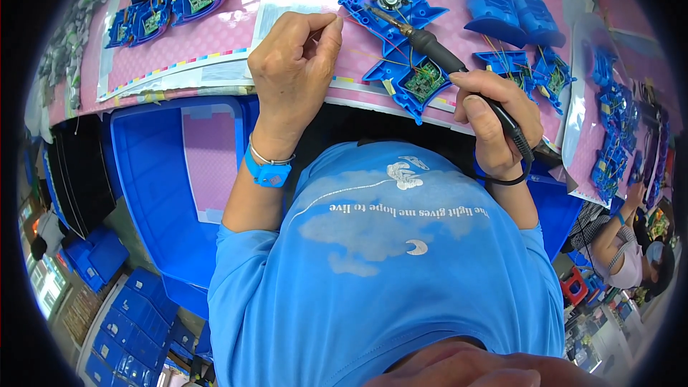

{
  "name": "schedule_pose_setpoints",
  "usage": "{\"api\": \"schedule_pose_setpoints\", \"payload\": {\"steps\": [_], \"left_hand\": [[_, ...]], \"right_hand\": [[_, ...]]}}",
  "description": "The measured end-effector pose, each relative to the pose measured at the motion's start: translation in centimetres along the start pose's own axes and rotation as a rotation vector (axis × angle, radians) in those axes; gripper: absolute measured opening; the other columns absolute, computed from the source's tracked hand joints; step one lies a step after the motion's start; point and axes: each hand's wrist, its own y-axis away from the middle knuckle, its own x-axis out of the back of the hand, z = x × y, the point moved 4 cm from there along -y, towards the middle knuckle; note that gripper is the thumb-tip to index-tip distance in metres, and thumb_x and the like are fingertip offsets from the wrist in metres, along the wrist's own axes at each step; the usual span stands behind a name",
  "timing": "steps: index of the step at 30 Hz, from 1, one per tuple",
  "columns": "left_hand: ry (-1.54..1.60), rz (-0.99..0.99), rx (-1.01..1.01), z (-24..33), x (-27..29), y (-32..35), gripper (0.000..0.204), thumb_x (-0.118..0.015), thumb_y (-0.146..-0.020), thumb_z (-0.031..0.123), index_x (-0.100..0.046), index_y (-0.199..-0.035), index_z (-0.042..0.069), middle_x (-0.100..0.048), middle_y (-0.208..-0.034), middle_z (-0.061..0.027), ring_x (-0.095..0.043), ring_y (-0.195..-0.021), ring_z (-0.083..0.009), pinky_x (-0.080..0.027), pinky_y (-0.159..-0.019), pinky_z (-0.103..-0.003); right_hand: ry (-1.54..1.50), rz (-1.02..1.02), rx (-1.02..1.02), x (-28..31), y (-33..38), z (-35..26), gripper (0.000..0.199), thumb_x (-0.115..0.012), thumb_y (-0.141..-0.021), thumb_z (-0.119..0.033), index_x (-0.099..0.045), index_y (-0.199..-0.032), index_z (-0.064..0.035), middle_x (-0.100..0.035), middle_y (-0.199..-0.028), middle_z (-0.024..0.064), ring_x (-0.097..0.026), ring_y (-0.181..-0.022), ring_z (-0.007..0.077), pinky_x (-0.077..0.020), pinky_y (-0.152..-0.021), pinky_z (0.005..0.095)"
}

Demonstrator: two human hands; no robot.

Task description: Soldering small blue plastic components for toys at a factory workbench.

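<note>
My right hand (505, 111) grips a black soldering iron (438, 51); its metal tip reaches over a blue plastic shell (419, 11), beside a round speaker (389, 0) set in that shell. At the shell's left corner, my left hand (294, 57) is closed in a pinch of thumb and forefinger. A thin red wire runs close to those fingertips; what they hold is too small to make out. Nearer me lies another blue shell half with a green circuit board (424, 82), and thin wires run between the halves.
More blue shells with boards lie at the table's far left (195, 0) and right (512, 11). A further row lines the right side (613, 136). An open blue bin (154, 186) stands below the table edge, left of me. Another person (623, 251) sits at the right.
</note>
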Motion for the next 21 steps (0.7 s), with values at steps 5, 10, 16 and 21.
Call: {"api": "schedule_pose_setpoints", "payload": {"steps": [5,10,16,21], "left_hand": [[-0.006,0.002,0.013,0.4,0.1,-0.5,0.009,-0.080,-0.083,0.002,-0.074,-0.090,0.004,-0.068,-0.075,-0.0039,-0.061,-0.059,-0.0116,-0.047,-0.053,-0.026],[-0.012,0.000,0.058,0.1,1.1,-0.4,0.020,-0.080,-0.078,0.001,-0.075,-0.097,0.007,-0.067,-0.075,-0.0027,-0.062,-0.060,-0.0101,-0.047,-0.051,-0.025],[-0.023,-0.139,-0.413,0.4,0.1,-1.1,0.029,-0.082,-0.074,0.001,-0.075,-0.100,0.011,-0.068,-0.086,-0.0021,-0.068,-0.066,-0.0163,-0.052,-0.053,-0.028],[-0.204,-0.197,-0.529,1.0,-0.3,-1.5,0.026,-0.081,-0.075,0.003,-0.073,-0.099,0.009,-0.071,-0.093,-0.0023,-0.070,-0.070,-0.0187,-0.056,-0.056,-0.029]], "right_hand": [[-0.012,-0.004,0.003,0.0,0.0,0.1,0.027,-0.062,-0.091,-0.009,-0.071,-0.110,0.0073,-0.065,-0.074,0.0097,-0.061,-0.063,0.0149,-0.0463,-0.060,0.0284],[-0.033,0.026,0.071,0.3,0.2,0.0,0.028,-0.061,-0.092,-0.009,-0.070,-0.111,0.0080,-0.065,-0.074,0.0104,-0.060,-0.063,0.0155,-0.0458,-0.059,0.0291],[-0.025,0.018,0.022,0.1,0.3,0.1,0.028,-0.061,-0.093,-0.012,-0.071,-0.111,0.0077,-0.064,-0.073,0.0098,-0.060,-0.063,0.0150,-0.0452,-0.058,0.0288],[-0.011,0.017,-0.008,0.1,0.3,0.4,0.028,-0.062,-0.093,-0.012,-0.071,-0.110,0.0074,-0.065,-0.074,0.0096,-0.060,-0.063,0.0144,-0.0451,-0.058,0.0282]]}}
